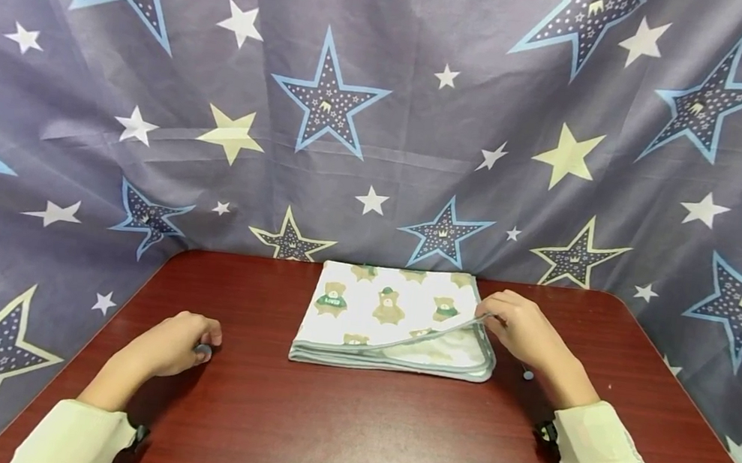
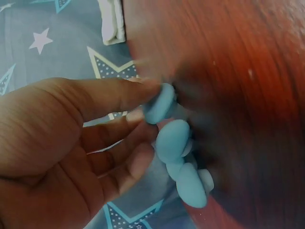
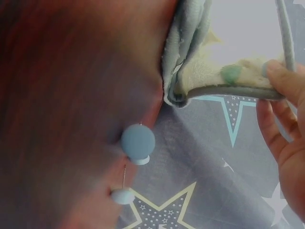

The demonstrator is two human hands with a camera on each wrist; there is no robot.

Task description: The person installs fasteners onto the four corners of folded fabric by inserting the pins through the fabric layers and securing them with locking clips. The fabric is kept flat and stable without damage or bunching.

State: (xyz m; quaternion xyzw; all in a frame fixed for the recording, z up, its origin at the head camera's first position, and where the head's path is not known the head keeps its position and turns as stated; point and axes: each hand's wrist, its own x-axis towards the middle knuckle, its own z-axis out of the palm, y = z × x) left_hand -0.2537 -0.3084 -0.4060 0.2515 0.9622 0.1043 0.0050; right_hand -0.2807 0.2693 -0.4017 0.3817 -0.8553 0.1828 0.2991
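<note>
A folded white blanket (image 1: 361, 321) with teddy-bear print and grey-green edging lies at the table's far middle. My right hand (image 1: 524, 329) pinches the corner of its top layer and holds it raised, so the layer beneath shows. At the table's left, my left hand (image 1: 176, 344) has thumb and fingers around a blue round-headed knob (image 2: 161, 104), its head at the thumb tip. Two more blue mushroom-shaped knobs (image 2: 174, 140) sit close beside those fingers in the left wrist view.
Under my right wrist is another blue round knob (image 1: 528, 375); the right wrist view shows a paler one (image 3: 123, 196) with a thin pin near it. The dark red table (image 1: 350, 425) ends at a grey star-printed curtain (image 1: 404, 175) behind and at both sides.
</note>
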